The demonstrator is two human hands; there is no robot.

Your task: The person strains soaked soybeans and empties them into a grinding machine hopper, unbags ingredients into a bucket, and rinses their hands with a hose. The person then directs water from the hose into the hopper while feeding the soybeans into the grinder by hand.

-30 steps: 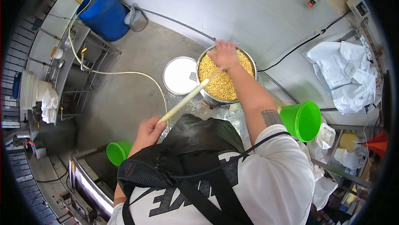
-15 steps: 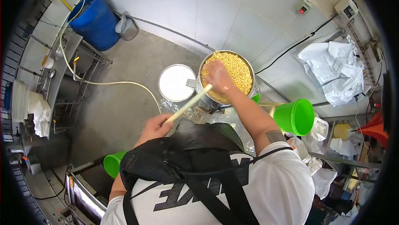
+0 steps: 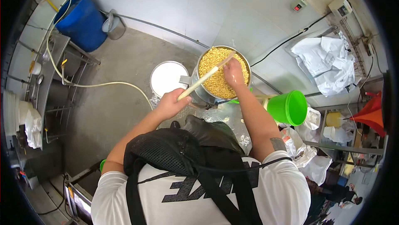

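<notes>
My left hand (image 3: pixel 172 102) is closed around a pale yellow hose (image 3: pixel 197 84), which slants up and right over a metal pot (image 3: pixel 194 93). The hose's far end lies above yellow kernels or beans (image 3: pixel 216 86), and what looks like a stream of water leaves it. The pot is filled almost to its rim. My right hand (image 3: pixel 234 73) rests on the kernels at the pot's right side, with its fingers partly hidden. Left of the pot, a round white lid or container top (image 3: pixel 168 77) lies on the floor.
A bright green bucket (image 3: pixel 286 108) stands right of the pot. White bags (image 3: pixel 326 61) hang by the right wall. A blue barrel (image 3: pixel 81 23) and a grey bucket (image 3: pixel 113 27) stand at the back left, near a metal sink bench (image 3: pixel 52 59). Wet plastic (image 3: pixel 232 127) covers floor ahead.
My left hand has moved up and right with the hose, whose end now reaches farther over the pot. My right hand has shifted right across the kernels. The view has shifted slightly.
</notes>
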